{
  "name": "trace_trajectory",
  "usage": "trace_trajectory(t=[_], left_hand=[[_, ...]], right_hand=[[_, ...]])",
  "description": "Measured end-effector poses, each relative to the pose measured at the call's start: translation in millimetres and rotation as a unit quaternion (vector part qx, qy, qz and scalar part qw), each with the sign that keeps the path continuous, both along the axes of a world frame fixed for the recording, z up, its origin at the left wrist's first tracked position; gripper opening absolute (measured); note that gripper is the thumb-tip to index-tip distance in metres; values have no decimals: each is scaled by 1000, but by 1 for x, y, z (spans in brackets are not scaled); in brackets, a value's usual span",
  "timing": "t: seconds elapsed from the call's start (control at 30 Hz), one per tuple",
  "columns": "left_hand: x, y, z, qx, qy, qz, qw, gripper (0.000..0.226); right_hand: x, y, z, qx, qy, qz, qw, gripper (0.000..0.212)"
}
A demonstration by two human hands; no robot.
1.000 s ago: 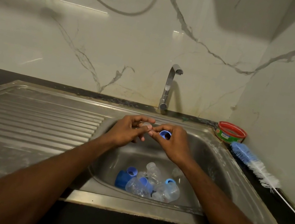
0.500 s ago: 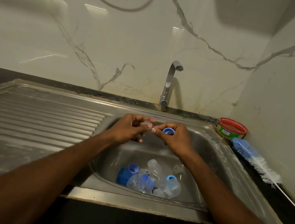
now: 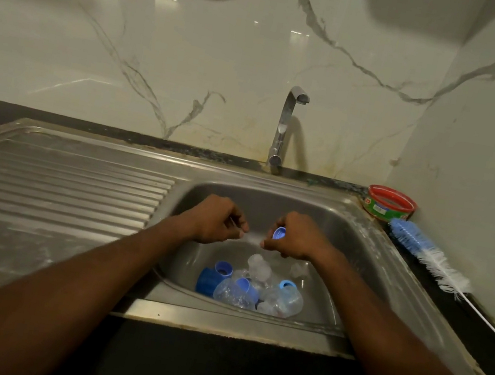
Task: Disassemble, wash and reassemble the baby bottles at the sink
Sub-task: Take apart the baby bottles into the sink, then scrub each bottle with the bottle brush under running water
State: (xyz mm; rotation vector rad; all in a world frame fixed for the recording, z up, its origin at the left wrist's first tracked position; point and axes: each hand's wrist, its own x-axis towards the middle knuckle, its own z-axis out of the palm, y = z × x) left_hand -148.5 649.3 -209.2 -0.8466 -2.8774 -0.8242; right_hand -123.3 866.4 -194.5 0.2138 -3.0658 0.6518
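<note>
Left hand: the left hand (image 3: 217, 221) hangs over the basin, fingers (image 3: 240, 227) curled in; something thin and pale seems pinched at the tips, though I cannot tell for sure what it is.
Right hand: the right hand (image 3: 293, 238) hangs level with it at about 3 o'clock, a small gap between them, with fingers and thumb clamped on a blue ring (image 3: 279, 233) whose open mouth tilts up and to the left.
Between the hands: a faint clear blur sits at the fingertips of both hands; too smeared to name.
Sink: the steel sink (image 3: 369, 258) has its ribbed drainboard (image 3: 57, 187) out at 9 o'clock from the basin.
Bottle parts: the baby bottles (image 3: 254, 291) lie in pieces on the basin floor, at 6 o'clock from the hands, heaped toward the near wall.
In the heap: a dark blue cap (image 3: 206, 282) lies at the left edge, a clear bottle body (image 3: 234, 294) touches it, another clear body with a light blue collar (image 3: 286, 285) lies at the right, and a clear teat (image 3: 259, 263) rests on top toward the back.
Tap: the tap (image 3: 284, 127) rises at 12 o'clock behind the basin; no water shows at its spout.
Bench corner: on the dark bench (image 3: 481, 314), at 2 o'clock from the basin, a red-rimmed green tub (image 3: 390, 204) stands against the wall.
Brush: a bottle brush (image 3: 426, 252) with blue and white bristles lies just beside the tub, its thin handle pointing toward 4 o'clock.
</note>
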Motion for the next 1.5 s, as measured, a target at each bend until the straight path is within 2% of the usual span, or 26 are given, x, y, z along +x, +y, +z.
trace_trajectory(t=[0.13, 0.3, 0.4, 0.57, 0.83, 0.97, 1.07, 1.2, 1.3, 1.4, 1.5], left_hand=[[0, -2, 0, -52, 9, -2, 999, 24], [0, -1, 0, -103, 17, -6, 995, 27], [0, -2, 1, -124, 15, -20, 992, 28], [1, -3, 1, -129, 6, -31, 991, 28], [1, 2, -3, -144, 27, -20, 989, 24], [-5, 17, 4, -158, 110, 30, 981, 46], [-28, 37, 23, -161, 178, 27, 970, 64], [-72, 68, 65, -220, 298, 24, 928, 78], [-101, 81, 84, -308, 362, 42, 879, 79], [-115, 81, 86, -416, 392, 86, 816, 73], [-114, 81, 68, -415, 386, 152, 810, 52]], right_hand=[[1, 0, 0, -10, -43, -30, 999, 33], [3, 0, 6, 35, 48, -91, 994, 48], [5, 1, 7, 47, 54, -101, 992, 43], [9, -3, 6, 24, -7, -75, 997, 30], [10, -5, 4, 48, 4, -32, 998, 28], [10, 0, 3, 92, 30, -26, 995, 27], [13, 0, 7, 115, 27, -16, 993, 29], [7, -2, 4, 128, 27, -9, 991, 37], [3, -1, -2, 128, 22, -6, 992, 41], [2, -1, -3, 122, 26, -1, 992, 41], [1, -4, -4, 118, 23, 0, 993, 39]])
